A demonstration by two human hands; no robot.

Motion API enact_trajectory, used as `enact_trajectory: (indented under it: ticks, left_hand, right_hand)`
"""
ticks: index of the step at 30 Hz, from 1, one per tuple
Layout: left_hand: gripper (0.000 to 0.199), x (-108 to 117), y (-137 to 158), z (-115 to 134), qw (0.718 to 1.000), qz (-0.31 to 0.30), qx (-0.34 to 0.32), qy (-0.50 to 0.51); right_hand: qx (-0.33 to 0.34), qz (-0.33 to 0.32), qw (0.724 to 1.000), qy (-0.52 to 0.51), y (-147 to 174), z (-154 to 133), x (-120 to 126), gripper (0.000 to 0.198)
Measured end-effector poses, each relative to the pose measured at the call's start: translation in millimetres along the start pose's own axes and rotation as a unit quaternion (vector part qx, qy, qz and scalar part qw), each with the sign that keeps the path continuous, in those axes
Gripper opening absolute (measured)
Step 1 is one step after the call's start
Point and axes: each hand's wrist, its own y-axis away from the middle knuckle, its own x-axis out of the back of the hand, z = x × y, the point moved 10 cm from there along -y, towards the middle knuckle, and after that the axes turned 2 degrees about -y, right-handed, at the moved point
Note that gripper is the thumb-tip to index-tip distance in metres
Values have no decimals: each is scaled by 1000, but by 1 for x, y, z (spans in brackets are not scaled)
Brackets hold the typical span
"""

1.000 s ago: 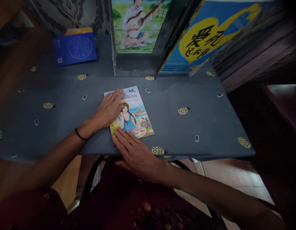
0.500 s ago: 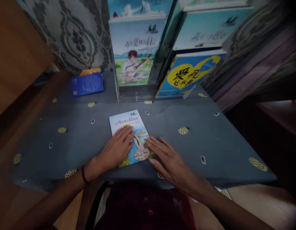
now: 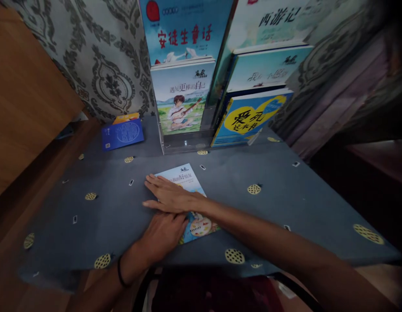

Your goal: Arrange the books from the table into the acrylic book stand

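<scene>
A thin picture-covered book lies flat on the table in front of me, its pale blue cover facing up. My right hand reaches across the book to its left edge, fingers stretched out and apart, palm down. Below it, my left hand rests on the book's lower left part, with a dark band on the wrist. Its fingers lie over the cover, some of them partly hidden by my right hand. The two hands overlap or nearly touch, and together they cover much of the cover picture.
A clear stand at the back holds several books, among them a blue and yellow book. To its left lies a blue book with an orange one behind. A grey cloth with pineapple prints covers the table.
My right hand has moved from the book's right edge over to its left edge, crossing above my left hand. The left hand has slid lower on the cover. The view has tilted up.
</scene>
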Motion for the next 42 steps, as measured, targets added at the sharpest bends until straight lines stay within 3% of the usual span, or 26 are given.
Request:
enact_trajectory:
  ticks: [5, 11, 18, 27, 37, 42]
  left_hand:
    - [37, 12, -4, 7, 999, 31, -18, 9]
    - [43, 9, -3, 7, 998, 54, -36, -10]
    - [44, 7, -4, -5, 999, 34, -29, 7]
    - [47, 11, -34, -74, 999, 36, 29, 15]
    - [46, 7, -31, -77, 996, 75, 29, 23]
    - [47, 7, -34, -84, 997, 67, 36, 32]
  right_hand:
    - [-44, 49, 997, 31, 8, 35, 9, 85]
    - [-94, 104, 989, 46, 43, 80, 25, 82]
    - [-120, 120, 983, 64, 72, 101, 24, 81]
    - [-68, 37, 991, 114, 90, 86, 19, 79]
    - [23, 25, 985, 172, 155, 25, 0, 74]
    - [28, 12, 982, 188, 176, 8, -10, 75]
